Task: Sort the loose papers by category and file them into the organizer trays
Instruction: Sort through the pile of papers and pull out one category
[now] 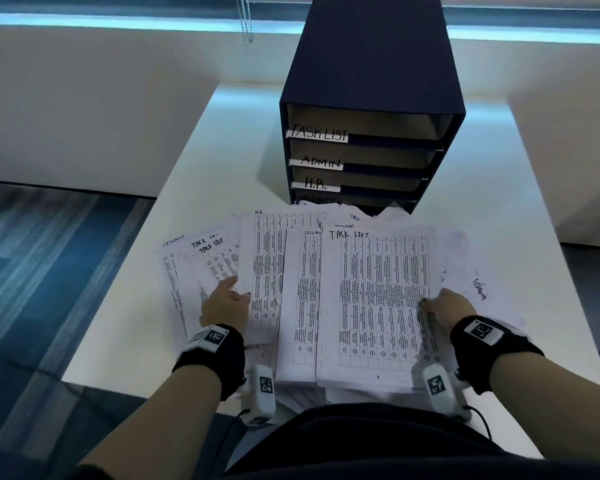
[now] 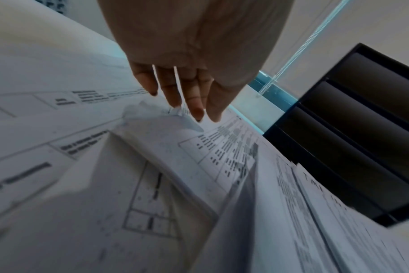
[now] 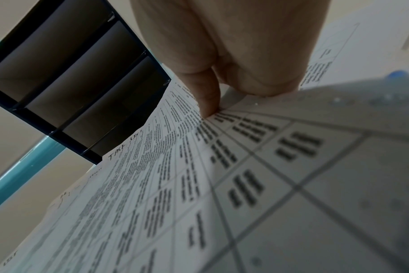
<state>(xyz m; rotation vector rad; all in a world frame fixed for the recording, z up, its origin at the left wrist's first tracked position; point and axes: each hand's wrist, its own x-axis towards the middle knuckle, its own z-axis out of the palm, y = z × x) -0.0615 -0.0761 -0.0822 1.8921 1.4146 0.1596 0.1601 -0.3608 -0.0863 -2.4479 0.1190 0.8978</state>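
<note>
White tags on the organizer (image 1: pixel 371 64) trays are showing "TASK LIST" (image 1: pixel 318 132), "ADMIN" (image 1: pixel 320 162) and "H.R." (image 1: pixel 314 184). The top paper (image 1: pixel 378 303) is showing handwritten "TASK LIST"; others are showing "H.R" and "SECURITY".

One dark organizer (image 1: pixel 371 57) stands on one white table (image 1: pixel 194 161). It has four trays, each with one label: TASK LIST (image 1: pixel 318 133), ADMIN (image 1: pixel 321 162), H.R. (image 1: pixel 315 184), and a fourth label (image 1: pixel 317 199) partly hidden by paper. Loose papers (image 1: pixel 267 265) overlap in front; the exact sheet count cannot be told. Legible headings: three TASK LIST, with the top sheet (image 1: pixel 374 299) among them, two SECURITY, one H.R. Two hands are present: left hand (image 1: pixel 226 299), right hand (image 1: pixel 447 304).
</note>
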